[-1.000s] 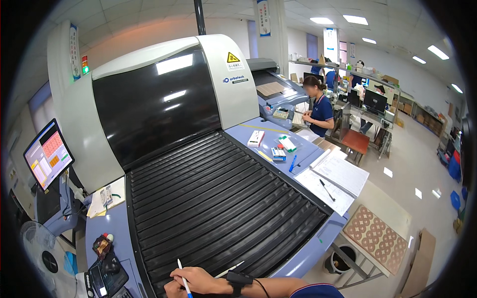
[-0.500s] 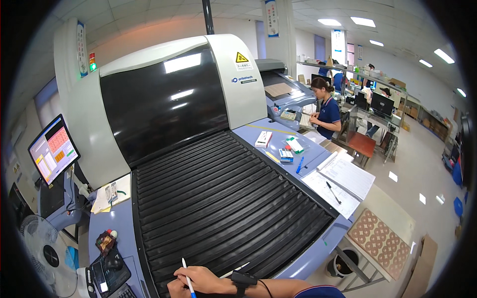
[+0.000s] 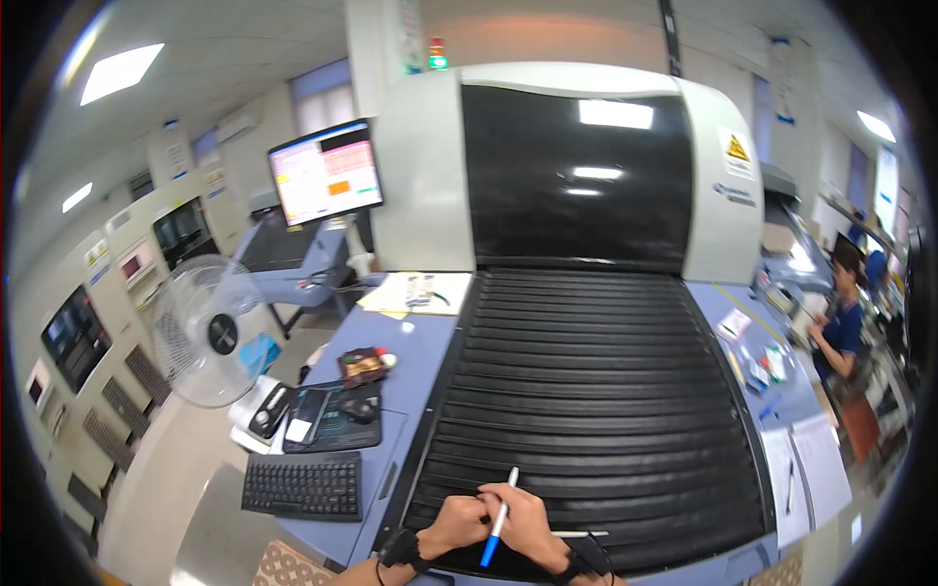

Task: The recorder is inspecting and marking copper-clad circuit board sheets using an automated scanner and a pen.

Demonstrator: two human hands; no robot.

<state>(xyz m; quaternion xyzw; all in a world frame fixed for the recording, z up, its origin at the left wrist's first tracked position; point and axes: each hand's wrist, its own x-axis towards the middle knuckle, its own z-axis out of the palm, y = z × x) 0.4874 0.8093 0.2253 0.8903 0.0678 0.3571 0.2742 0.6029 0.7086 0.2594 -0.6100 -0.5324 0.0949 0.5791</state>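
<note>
My right hand [image 3: 525,519] is closed around a white marker pen with a blue end [image 3: 502,520], its white tip pointing away from me and its blue end toward me. Against it rests my left hand [image 3: 459,522], fingers curled; whether they hold anything is hidden. Both hands are over the near part of the ribbed black bellows cover [image 3: 586,391] of a large machine. A thin pale stick [image 3: 584,533] pokes out beside my right wrist; I cannot tell whether it lies on the cover. Each wrist wears a black band with a cable.
A keyboard [image 3: 303,485], a mouse [image 3: 360,409] and a fan [image 3: 210,332] stand to the left, below a monitor [image 3: 325,173]. On the right ledge lie an open notebook [image 3: 821,467] and small boxes. A seated co-worker [image 3: 840,327] is farther right.
My view has swung left, bringing the keyboard and the left side of the room into sight. My hands remain together, with the pen still in the right; my left forearm now shows.
</note>
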